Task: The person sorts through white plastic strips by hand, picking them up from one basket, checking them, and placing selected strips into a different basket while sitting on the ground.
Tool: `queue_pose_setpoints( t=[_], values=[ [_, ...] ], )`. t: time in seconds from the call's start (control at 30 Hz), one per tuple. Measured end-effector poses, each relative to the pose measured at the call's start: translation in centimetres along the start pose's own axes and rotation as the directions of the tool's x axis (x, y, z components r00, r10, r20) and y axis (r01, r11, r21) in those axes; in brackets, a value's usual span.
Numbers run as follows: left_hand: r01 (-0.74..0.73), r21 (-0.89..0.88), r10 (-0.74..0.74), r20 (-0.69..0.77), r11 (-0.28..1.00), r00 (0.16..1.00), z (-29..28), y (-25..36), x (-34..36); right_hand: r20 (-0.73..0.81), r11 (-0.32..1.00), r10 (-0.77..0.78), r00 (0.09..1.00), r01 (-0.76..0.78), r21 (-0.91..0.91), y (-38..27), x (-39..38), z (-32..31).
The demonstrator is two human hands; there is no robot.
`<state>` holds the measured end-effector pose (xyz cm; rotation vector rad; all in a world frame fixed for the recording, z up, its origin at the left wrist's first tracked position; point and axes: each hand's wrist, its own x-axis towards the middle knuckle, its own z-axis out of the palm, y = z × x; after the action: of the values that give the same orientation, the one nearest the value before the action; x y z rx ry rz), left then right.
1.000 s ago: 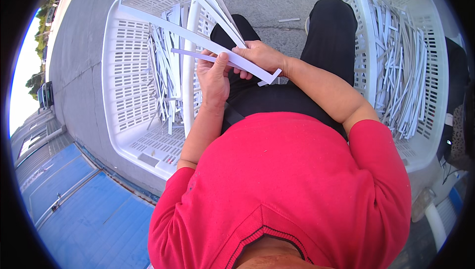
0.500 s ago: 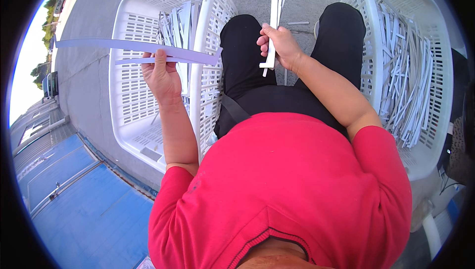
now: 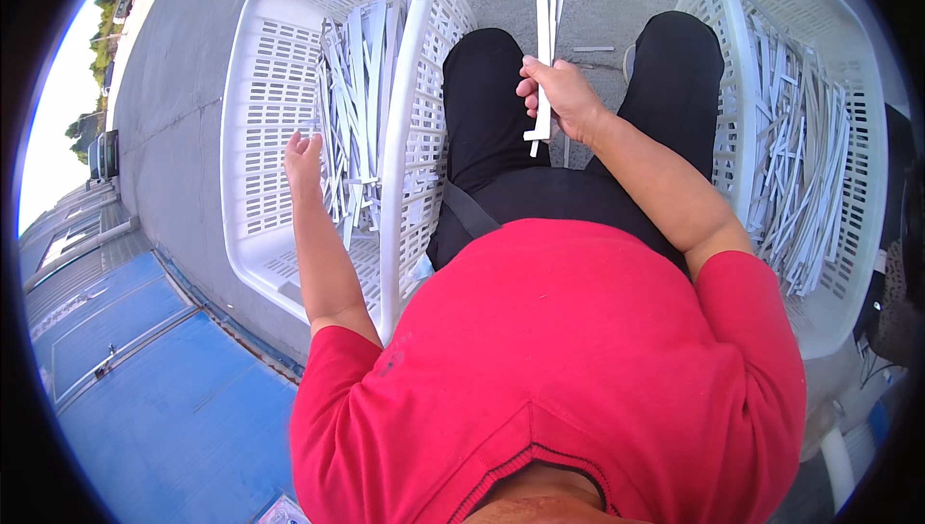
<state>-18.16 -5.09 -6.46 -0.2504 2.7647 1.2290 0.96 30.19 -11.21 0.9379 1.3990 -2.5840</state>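
Observation:
My right hand (image 3: 566,97) is closed around a few long, narrow white strips (image 3: 542,18), held upright between my knees. At their lower end, one strip has a short bent foot. Over the left white plastic basket (image 3: 252,187), my left hand (image 3: 305,160) is raised with thumb and fingertips slightly apart, and no strip shows in it. Beside that hand, many white strips (image 3: 358,91) lie in a loose heap in the basket.
A second white basket (image 3: 860,196) on my right holds a tangled pile of white and greyish strips (image 3: 795,158). One loose strip (image 3: 594,48) lies on the grey ground ahead. Blue panels (image 3: 164,399) stand at the lower left.
My left hand has let go of the pale strips it held, and they are no longer in it. My right hand keeps its bundle, nearly in the same place.

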Motion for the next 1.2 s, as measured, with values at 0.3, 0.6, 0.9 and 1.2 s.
queue_pose_setpoints(
  t=[0.3,0.6,0.9,1.2],
  values=[
    [-0.259,-0.361,0.408,0.44,0.896,0.8,9.4,10.9,-10.6,0.198,0.975,-0.095,0.976,0.131,-0.178,-0.1,-0.8,0.8],
    [0.13,-0.571,0.312,0.609,0.811,0.729,15.7,13.0,-14.5,0.414,0.909,-0.141,0.899,0.283,-0.305,0.4,-1.7,0.9],
    [0.146,-0.68,0.28,0.476,0.719,0.834,15.7,11.7,-14.3,0.368,0.893,-0.236,0.899,0.35,-0.284,0.3,-1.5,2.0],
    [-0.097,-0.768,0.26,0.093,0.634,0.961,7.3,10.4,-7.8,0.078,0.905,-0.306,0.949,0.316,-0.284,-1.2,-1.1,0.5]
  ],
)
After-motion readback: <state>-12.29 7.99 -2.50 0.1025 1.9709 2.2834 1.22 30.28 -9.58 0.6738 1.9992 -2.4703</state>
